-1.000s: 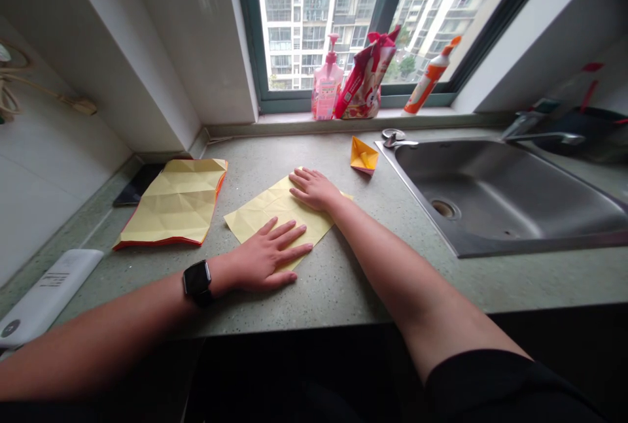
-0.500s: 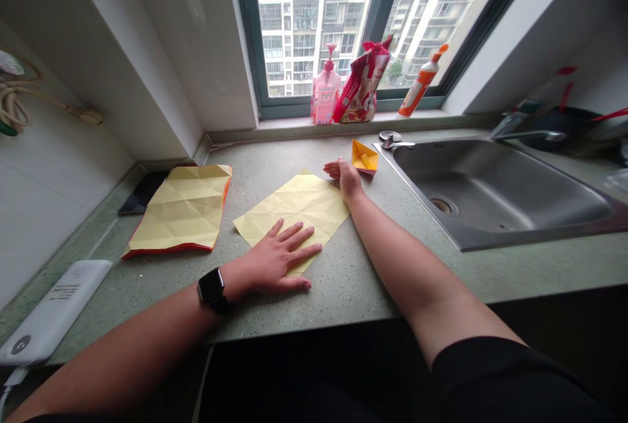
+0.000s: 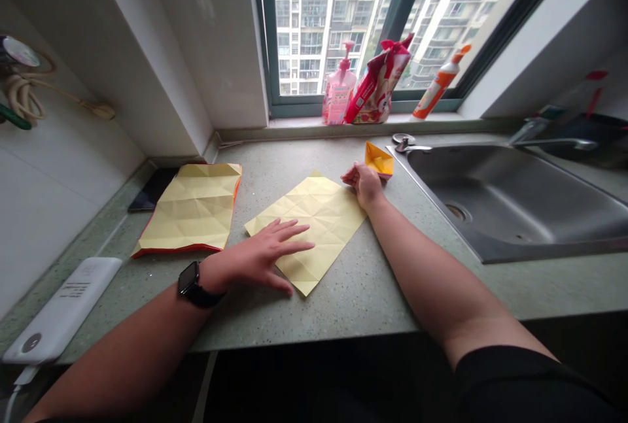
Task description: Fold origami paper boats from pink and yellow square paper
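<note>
A creased yellow paper sheet [image 3: 318, 214] lies flat on the speckled counter [image 3: 353, 292]. My left hand [image 3: 260, 256], with a black watch on the wrist, rests open with fingers spread on the sheet's near left corner. My right hand [image 3: 363, 181] is curled at the sheet's far right corner, fingers pinched on the paper's edge. Just beyond that hand sits a small folded orange-yellow paper boat [image 3: 379, 160].
A stack of yellow and red sheets [image 3: 193, 207] lies to the left, over a dark phone [image 3: 150, 191]. A white power bank [image 3: 59, 308] is at the near left. The steel sink [image 3: 520, 201] is on the right. A pink soap bottle [image 3: 338, 89], a red bag [image 3: 377, 83] and an orange bottle [image 3: 439, 86] stand on the sill.
My right hand slid off the middle of the sheet to its far right corner and curled closed there. My left hand shifted slightly left on the paper.
</note>
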Demonstrator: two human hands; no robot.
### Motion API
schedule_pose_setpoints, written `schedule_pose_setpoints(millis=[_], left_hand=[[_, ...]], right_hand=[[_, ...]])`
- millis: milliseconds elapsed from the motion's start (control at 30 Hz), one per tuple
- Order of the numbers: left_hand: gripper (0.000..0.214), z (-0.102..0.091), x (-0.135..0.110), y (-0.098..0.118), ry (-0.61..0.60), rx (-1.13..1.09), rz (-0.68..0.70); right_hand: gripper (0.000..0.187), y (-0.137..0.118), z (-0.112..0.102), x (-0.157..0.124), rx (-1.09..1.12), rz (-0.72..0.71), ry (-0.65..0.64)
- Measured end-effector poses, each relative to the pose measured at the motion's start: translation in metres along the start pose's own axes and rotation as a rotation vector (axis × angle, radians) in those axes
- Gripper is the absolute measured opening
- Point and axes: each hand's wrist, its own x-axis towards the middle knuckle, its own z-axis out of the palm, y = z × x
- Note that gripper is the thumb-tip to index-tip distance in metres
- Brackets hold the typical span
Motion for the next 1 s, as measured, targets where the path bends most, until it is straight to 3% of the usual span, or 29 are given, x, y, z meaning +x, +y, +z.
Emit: schedule_pose_setpoints(millis=[167, 367, 500, 567, 667, 800, 833, 900, 1000], left_hand=[[0.052, -0.005, 0.003, -0.003, 0.045, -0.055, 0.056], [0.052, 0.001, 0.009, 0.009, 0.054, -0.037, 0.083], [0.013, 0.006, 0.015, 0.02, 0.056, -0.045, 0.148], [0.009, 0.007, 0.016, 0.021, 0.105, -0.043, 0.123], [0.011, 0.005, 0.014, 0.017, 0.225, -0.044, 0.0], [0.012, 0.002, 0.011, 0.012, 0.4, -0.038, -0.19], [0.013, 0.002, 0.011, 0.012, 0.435, -0.036, -0.217], [0.012, 0.003, 0.011, 0.014, 0.485, -0.033, -0.241], [0.011, 0.004, 0.01, 0.016, 0.546, -0.026, -0.24]], right_hand=[[0.041, -0.006, 0.001, -0.008, 0.053, -0.082, 0.019], [0.043, -0.008, 0.007, -0.022, -0.067, -0.179, -0.067], [0.05, -0.011, 0.011, -0.029, -0.192, -0.253, -0.09], [0.054, -0.02, 0.014, -0.034, -0.236, -0.305, -0.102], [0.059, -0.044, 0.019, -0.053, -0.335, -0.372, -0.307], [0.05, -0.067, 0.03, -0.099, -0.638, -0.371, -0.906], [0.051, -0.068, 0.032, -0.111, -0.725, -0.391, -1.006], [0.055, -0.062, 0.034, -0.13, -0.869, -0.467, -1.045], [0.033, -0.045, 0.032, -0.14, -0.889, -0.554, -0.978]])
